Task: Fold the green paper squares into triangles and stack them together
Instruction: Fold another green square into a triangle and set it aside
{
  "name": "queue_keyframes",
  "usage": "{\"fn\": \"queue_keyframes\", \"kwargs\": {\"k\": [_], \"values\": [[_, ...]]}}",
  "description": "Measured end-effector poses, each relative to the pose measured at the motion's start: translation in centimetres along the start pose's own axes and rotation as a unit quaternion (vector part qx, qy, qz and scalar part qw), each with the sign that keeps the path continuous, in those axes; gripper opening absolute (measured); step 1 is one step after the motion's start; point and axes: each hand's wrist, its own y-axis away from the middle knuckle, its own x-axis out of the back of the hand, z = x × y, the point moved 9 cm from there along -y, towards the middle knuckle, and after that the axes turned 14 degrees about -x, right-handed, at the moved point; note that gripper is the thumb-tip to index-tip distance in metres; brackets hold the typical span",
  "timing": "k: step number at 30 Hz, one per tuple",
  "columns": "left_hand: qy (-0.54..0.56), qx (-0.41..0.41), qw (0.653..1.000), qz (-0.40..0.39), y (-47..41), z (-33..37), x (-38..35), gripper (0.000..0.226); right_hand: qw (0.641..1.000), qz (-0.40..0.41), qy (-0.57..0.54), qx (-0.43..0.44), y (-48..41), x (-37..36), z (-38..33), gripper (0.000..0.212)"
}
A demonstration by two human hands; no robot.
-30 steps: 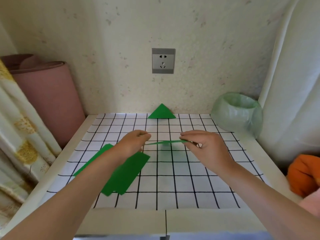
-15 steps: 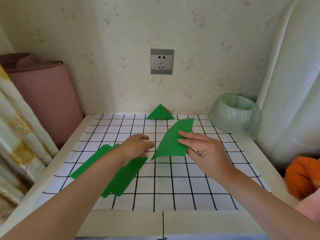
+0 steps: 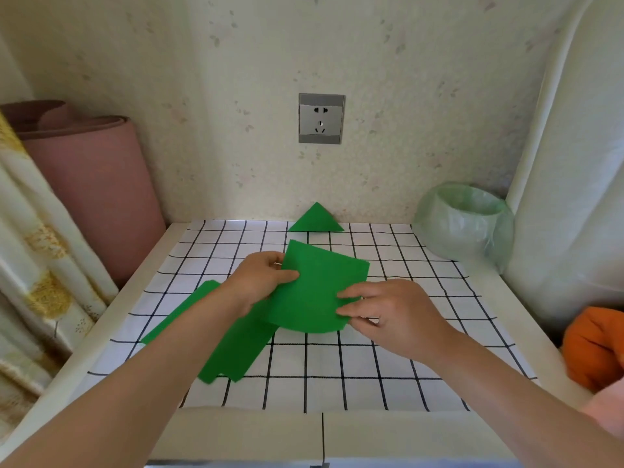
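A green paper square (image 3: 317, 288) is held above the checked mat, its face turned toward me and its lower edge bowed. My left hand (image 3: 261, 280) pinches its left edge with thumb on top. My right hand (image 3: 385, 312) pinches its lower right corner. Under my left forearm, more green paper squares (image 3: 233, 346) lie overlapped on the mat. A folded green triangle (image 3: 316, 219) sits at the mat's far edge by the wall.
The checked mat (image 3: 371, 366) covers a white table. A bowl lined with a green plastic bag (image 3: 464, 224) stands at the back right. A pink roll (image 3: 87, 184) and a curtain stand at the left. An orange cloth (image 3: 594, 346) lies at the right edge.
The sheet went from edge-on and flat between both hands to facing me. My right hand slid down to its lower right corner, and my left hand took hold of its left edge.
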Motion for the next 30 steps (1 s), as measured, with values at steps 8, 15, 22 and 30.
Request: {"fn": "queue_keyframes", "kwargs": {"k": [8, 15, 22, 30], "values": [[-0.173, -0.140, 0.966, -0.133, 1.2, 2.3, -4.0, 0.011, 0.983, -0.045, -0.076, -0.160, -1.3, -1.2, 2.2, 0.015], [-0.094, -0.103, 0.981, -0.135, 2.5, 2.7, -4.7, 0.028, 0.905, -0.080, -0.249, -0.335, -1.0, -2.5, 4.7, 0.004], [-0.096, -0.137, 0.982, -0.089, 2.1, 2.4, -4.8, 0.012, 0.853, -0.043, -0.334, -0.399, -0.8, -2.2, 5.9, 0.034], [-0.087, -0.125, 0.986, -0.068, 2.2, 2.3, -4.9, 0.008, 0.864, -0.086, -0.280, -0.410, -0.8, -2.6, 6.1, 0.011]]}}
